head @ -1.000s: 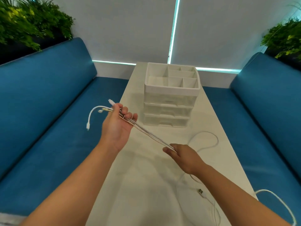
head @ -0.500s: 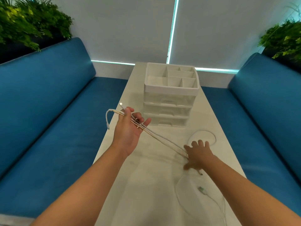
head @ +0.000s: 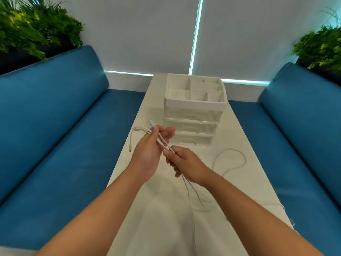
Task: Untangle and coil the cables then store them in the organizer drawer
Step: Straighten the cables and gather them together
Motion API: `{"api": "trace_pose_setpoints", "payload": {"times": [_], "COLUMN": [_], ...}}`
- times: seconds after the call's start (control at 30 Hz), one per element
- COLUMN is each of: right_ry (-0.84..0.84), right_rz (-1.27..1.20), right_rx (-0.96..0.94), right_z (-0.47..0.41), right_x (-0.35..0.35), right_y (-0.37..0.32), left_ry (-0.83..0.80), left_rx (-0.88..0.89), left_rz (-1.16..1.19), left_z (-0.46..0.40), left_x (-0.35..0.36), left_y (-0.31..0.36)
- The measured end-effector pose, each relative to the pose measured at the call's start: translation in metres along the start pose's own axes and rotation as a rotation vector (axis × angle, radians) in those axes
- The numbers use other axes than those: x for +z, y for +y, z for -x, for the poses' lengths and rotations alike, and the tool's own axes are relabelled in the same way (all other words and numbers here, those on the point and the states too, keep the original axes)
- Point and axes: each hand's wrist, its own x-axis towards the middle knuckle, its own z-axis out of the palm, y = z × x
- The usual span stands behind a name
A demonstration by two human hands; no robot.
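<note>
Several thin white cables [head: 162,141] run together between my two hands above the white table [head: 160,224]. My left hand [head: 149,154] holds their connector ends between thumb and fingers, and short plug ends stick out to its left. My right hand [head: 182,161] grips the same strands just below and to the right. From it the cables hang down onto the table, and one loop [head: 230,161] lies further right. The white organizer [head: 193,111] stands behind the hands, its three drawers closed and its top tray divided into compartments.
Blue sofa benches [head: 55,145] flank the narrow table on both sides. Green plants [head: 33,28] sit behind each backrest. A white blind covers the wall beyond the organizer.
My right hand came up off the table and closed on the cables close to my left hand. The stretch of cable between the hands is much shorter now.
</note>
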Motion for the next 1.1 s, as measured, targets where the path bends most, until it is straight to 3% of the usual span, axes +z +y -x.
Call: {"api": "trace_pose_setpoints", "payload": {"times": [0.17,0.5,0.6,0.77,1.1], "right_ry": [-0.025,0.064,0.073,0.126,0.255], "right_rz": [0.294,0.782,0.761,0.488,0.525], "right_rx": [0.073,0.267,0.241,0.111,-0.018], "right_z": [0.011,0.019,0.022,0.033,0.024], "right_x": [-0.026,-0.068,-0.078,-0.085,-0.104], "right_y": [0.023,0.040,0.048,0.059,0.033], "left_ry": [0.194,0.246,0.298,0.400,0.515], "left_rx": [0.042,0.045,0.034,0.055,-0.142], "left_rz": [0.280,0.193,0.177,0.190,0.008], "left_z": [-0.007,-0.012,-0.011,-0.013,-0.011], "left_x": [-0.014,-0.023,-0.031,-0.043,-0.055], "left_y": [0.010,-0.004,-0.006,-0.003,-0.020]}}
